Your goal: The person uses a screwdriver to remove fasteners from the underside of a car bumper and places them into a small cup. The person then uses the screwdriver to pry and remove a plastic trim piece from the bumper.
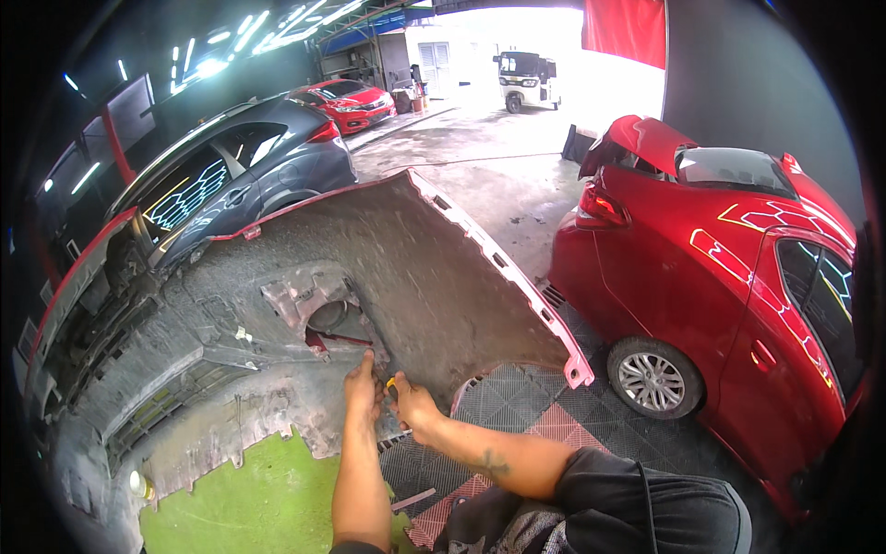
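Note:
A large detached car bumper [438, 268] lies before me with its dusty grey-brown inner side showing and a red edge along its top. Both of my hands are at its lower middle, just below a round opening [330, 319] in a pinkish bracket. My left hand [362, 388] is closed with one finger pointing up against the bumper; whatever it pinches is hidden. A thin dark red strip [347, 340] runs just above its fingertip. Close beside it, my right hand [413, 406] grips a small yellow tool [391, 381], mostly covered by the fingers.
A red car [683, 249] with its rear hatch raised stands at right. Behind the bumper is a dark grey car [245, 175]; farther back are another red car [346, 103] and a white three-wheeler [528, 81]. Below lie a green surface [254, 499] and dark floor tiles [517, 397].

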Action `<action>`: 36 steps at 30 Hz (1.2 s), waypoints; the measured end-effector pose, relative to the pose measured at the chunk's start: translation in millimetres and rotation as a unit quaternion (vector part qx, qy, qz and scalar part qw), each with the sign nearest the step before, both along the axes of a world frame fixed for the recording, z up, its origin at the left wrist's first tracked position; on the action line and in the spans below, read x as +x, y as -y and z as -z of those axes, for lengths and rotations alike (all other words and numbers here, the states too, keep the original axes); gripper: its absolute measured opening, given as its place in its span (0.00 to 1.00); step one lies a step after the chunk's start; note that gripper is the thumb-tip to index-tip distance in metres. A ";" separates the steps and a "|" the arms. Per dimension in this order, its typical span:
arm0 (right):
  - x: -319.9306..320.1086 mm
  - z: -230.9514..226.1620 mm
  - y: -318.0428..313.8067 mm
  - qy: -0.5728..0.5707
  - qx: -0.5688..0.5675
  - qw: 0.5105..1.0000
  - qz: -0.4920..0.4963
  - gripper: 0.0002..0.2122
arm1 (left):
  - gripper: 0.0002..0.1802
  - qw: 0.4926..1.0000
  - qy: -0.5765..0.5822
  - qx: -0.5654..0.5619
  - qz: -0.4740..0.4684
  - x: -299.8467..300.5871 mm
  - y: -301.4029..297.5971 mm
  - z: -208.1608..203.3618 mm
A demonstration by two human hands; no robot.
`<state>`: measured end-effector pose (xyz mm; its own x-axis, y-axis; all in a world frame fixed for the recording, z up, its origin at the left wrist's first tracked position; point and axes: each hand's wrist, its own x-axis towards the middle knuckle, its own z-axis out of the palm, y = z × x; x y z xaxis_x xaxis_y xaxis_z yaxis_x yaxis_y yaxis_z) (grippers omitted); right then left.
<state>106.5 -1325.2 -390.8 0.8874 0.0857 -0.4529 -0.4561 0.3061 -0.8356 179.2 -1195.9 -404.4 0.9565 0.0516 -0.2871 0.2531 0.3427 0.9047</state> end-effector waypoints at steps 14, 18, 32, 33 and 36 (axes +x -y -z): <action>-8.1 12.7 -4.0 0.020 0.050 0.998 -0.019 0.24 | 0.22 1.000 0.003 0.001 -0.007 1.1 0.8 1.8; -12.1 -3.8 -9.5 0.021 0.004 1.000 0.003 0.25 | 0.22 1.000 -0.003 0.001 -0.015 2.5 -1.3 4.7; 5.6 25.8 2.5 0.019 0.265 0.962 -0.066 0.20 | 0.21 1.000 0.002 0.020 -0.009 7.5 -2.2 3.9; -0.3 10.7 -0.2 0.003 0.261 0.963 -0.067 0.19 | 0.20 1.000 -0.001 0.025 -0.011 8.2 -6.4 4.0; 7.8 12.5 4.7 0.114 -0.078 0.988 -0.074 0.25 | 0.21 1.000 -0.004 0.010 0.016 7.9 -7.3 3.6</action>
